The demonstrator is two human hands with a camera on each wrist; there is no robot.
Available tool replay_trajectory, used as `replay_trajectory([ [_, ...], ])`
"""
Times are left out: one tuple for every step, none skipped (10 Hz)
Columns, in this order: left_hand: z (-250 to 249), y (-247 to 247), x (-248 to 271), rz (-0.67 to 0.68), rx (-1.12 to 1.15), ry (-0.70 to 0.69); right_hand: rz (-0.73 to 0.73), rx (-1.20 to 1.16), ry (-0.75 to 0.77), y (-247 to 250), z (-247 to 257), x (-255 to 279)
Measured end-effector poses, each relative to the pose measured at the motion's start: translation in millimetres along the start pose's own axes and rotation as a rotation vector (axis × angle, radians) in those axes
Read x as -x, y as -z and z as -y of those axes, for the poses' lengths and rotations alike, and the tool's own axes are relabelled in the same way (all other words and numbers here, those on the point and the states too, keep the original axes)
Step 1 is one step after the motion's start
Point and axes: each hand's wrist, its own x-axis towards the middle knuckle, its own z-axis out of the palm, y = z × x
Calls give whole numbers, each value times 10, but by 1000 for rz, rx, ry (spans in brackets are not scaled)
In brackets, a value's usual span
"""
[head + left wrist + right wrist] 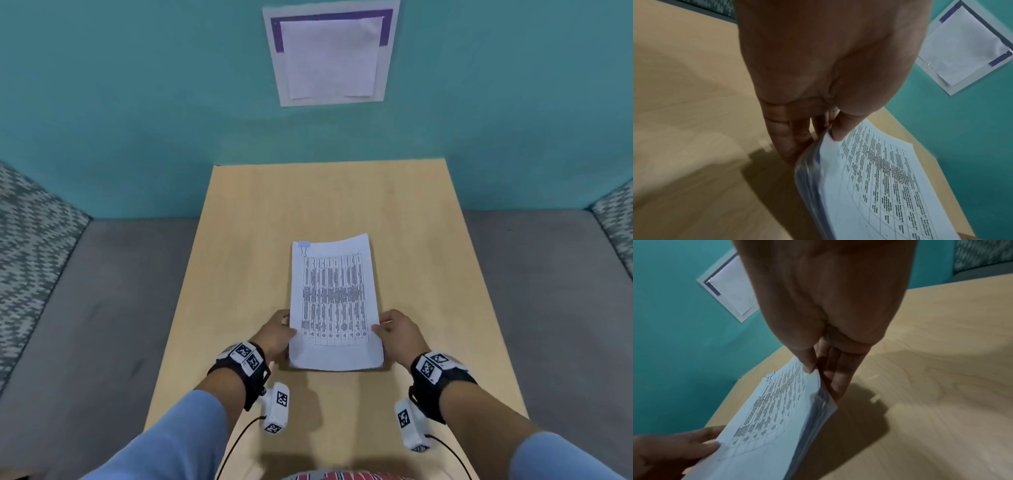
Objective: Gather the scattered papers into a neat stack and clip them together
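A stack of white papers (334, 301) with a printed table on top is held over the middle of the wooden table (428, 240). A pale blue binder clip (304, 246) sits on its far left corner, also seen small in the right wrist view as the clip (770, 376). My left hand (278, 331) pinches the stack's left edge, thumb on top and fingers underneath (791, 139). My right hand (394, 331) pinches the right edge the same way, thumb (807, 365) on the top sheet. The stack (869, 186) is lifted at its near end, with its shadow on the wood.
A teal wall (137, 102) stands behind the table, with a framed notice (330, 54) on it. Grey seating (85, 325) flanks the table on both sides. Wrist camera units (275, 407) hang below both forearms near the table's front edge.
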Motion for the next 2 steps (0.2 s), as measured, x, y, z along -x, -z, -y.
replay_trajectory([
  [-24, 81, -34, -5, -2, 30, 61, 92, -6, 19, 64, -96],
  [135, 150, -8, -35, -52, 35, 96, 239, -18, 63, 66, -124],
])
